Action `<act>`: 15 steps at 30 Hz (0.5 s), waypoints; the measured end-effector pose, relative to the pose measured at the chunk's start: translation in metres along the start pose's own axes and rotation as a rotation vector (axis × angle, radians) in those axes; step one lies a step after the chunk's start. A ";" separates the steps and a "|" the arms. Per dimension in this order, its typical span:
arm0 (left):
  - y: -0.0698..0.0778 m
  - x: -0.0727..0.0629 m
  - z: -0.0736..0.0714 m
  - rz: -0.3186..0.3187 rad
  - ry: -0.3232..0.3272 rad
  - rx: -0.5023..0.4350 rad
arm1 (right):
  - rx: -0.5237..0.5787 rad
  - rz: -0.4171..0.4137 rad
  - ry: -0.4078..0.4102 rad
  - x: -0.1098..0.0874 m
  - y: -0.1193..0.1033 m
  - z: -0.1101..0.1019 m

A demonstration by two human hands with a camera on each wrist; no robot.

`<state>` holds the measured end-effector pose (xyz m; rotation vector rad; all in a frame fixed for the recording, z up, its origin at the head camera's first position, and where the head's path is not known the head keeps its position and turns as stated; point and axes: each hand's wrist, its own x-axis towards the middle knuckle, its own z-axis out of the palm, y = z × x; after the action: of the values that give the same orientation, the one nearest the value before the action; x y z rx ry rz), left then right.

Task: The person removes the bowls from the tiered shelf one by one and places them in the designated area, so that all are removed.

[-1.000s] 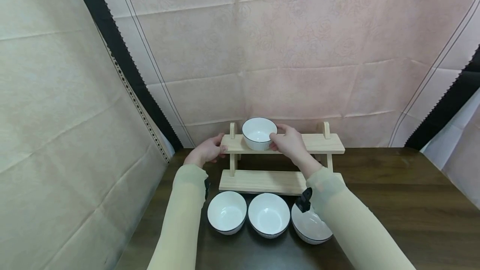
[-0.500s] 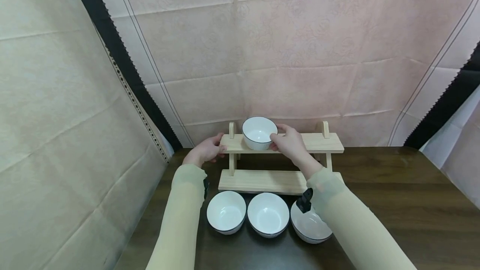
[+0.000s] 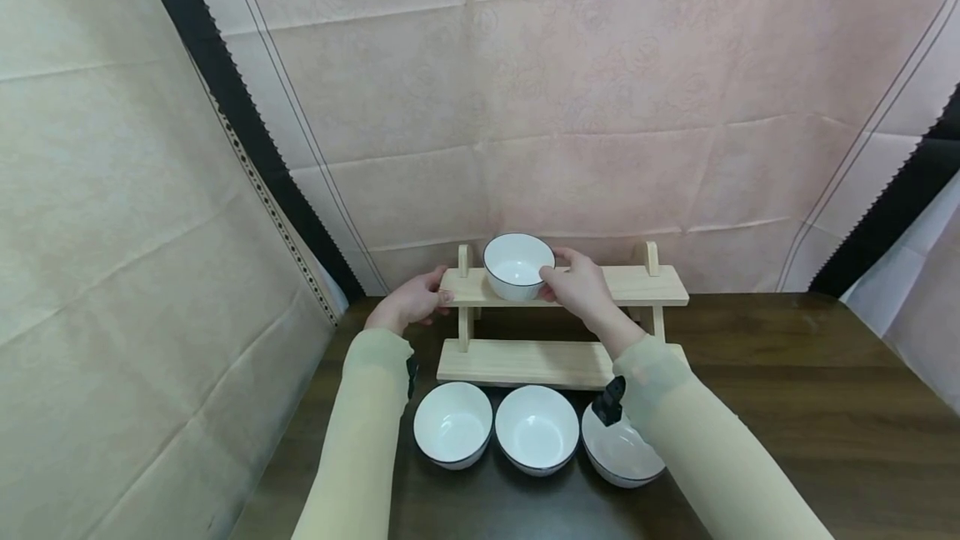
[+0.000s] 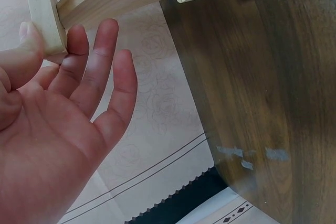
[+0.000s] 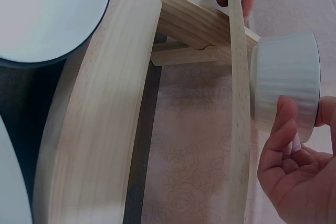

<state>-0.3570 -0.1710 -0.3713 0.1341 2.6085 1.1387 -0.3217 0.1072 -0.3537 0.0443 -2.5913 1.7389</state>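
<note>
A two-tier wooden shelf rack [image 3: 630, 288] stands on the dark table. Its upper board's left end is pinched by my left hand [image 3: 408, 302], and the left wrist view has the thumb and index finger of that hand [image 4: 58, 124] on the board end [image 4: 50, 35], other fingers loosely spread. A white bowl with a dark rim [image 3: 517, 257] is upright at the left part of the upper board. My right hand [image 3: 581, 288] holds it by its right side. In the right wrist view, the bowl's ribbed outer wall [image 5: 286, 72] shows, with fingers of my right hand [image 5: 299, 182] against it.
Three similar bowls stand in a row before the rack: a left bowl [image 3: 453, 423], a middle bowl [image 3: 538, 430] and a right bowl [image 3: 622, 452] partly under my right sleeve. The rack's lower board [image 3: 525, 362] lies behind them. A pale patterned cloth [image 3: 600, 107] hangs behind the table.
</note>
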 end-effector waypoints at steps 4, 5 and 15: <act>-0.001 0.000 0.000 -0.008 0.002 -0.002 | -0.004 -0.006 -0.014 0.000 0.001 0.000; -0.001 0.000 -0.001 -0.009 0.003 -0.003 | -0.005 -0.006 -0.014 0.000 0.001 0.000; -0.003 0.002 0.000 0.014 -0.004 -0.006 | -0.026 -0.025 -0.033 0.000 0.000 -0.003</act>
<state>-0.3586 -0.1729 -0.3738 0.1529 2.6048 1.1493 -0.3217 0.1103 -0.3527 0.1059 -2.6241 1.7101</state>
